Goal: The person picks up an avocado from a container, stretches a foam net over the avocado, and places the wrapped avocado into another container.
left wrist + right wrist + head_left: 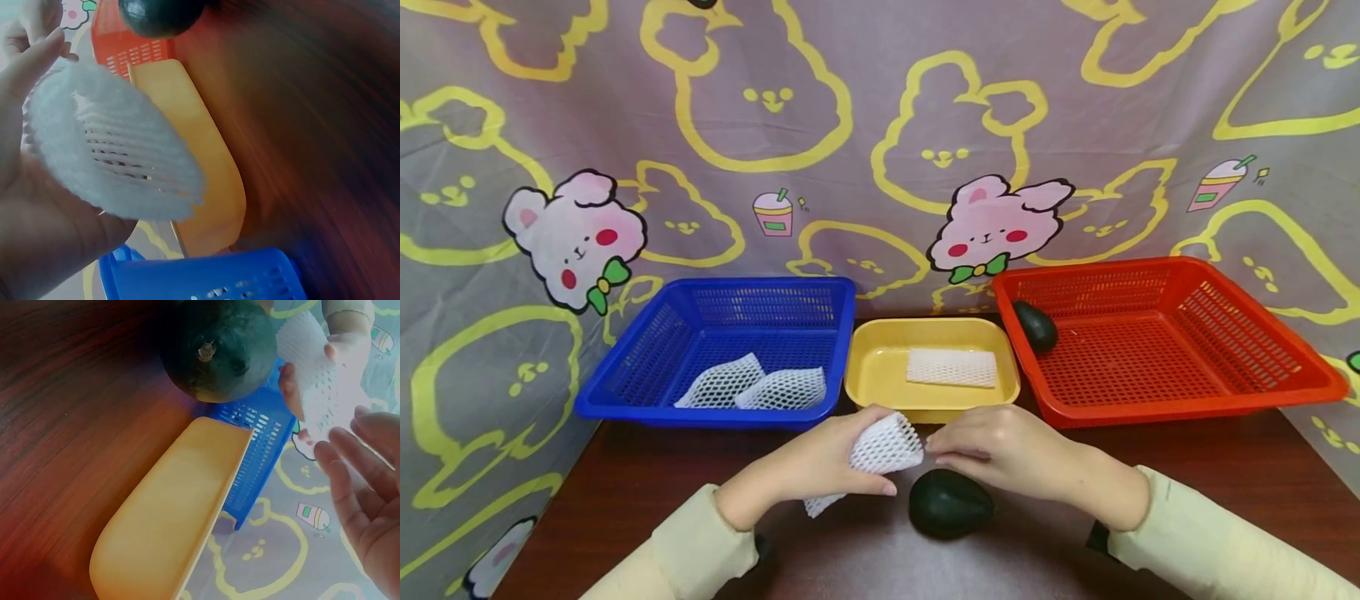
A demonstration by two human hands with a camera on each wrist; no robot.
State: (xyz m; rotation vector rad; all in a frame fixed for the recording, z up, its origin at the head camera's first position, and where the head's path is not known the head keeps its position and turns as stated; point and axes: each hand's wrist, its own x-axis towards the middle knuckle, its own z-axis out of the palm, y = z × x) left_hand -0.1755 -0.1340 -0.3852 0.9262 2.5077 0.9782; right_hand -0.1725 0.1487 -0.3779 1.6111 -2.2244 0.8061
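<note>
From my head, I see my left hand [820, 458] gripping a white foam net [886, 450], thumb along its near side and fingers over its far side. My right hand [1003, 446] is just beside the net's end, its fingers loosely bent; I cannot tell whether the tips touch the mesh. The dark green fruit [950, 506] lies on the table [820, 571], just on the near side of my right hand. Beyond my left hand stands the blue basket [707, 414] with two more nets [784, 389] in it; beyond the gap between my hands, the yellow tray [880, 375] holds a flat net [951, 367]. Past my right hand is the red basket [1127, 367] — a second fruit [1036, 327] rests against its wall on the tray side.

From my left wrist, the net lies along my palm, its slatted mesh bulging open, with the fruit well apart from my palm.

From my right wrist, my palm shows bare — fingers slightly parted, nothing between them — and the net in my left hand is just ahead of their tips.
</note>
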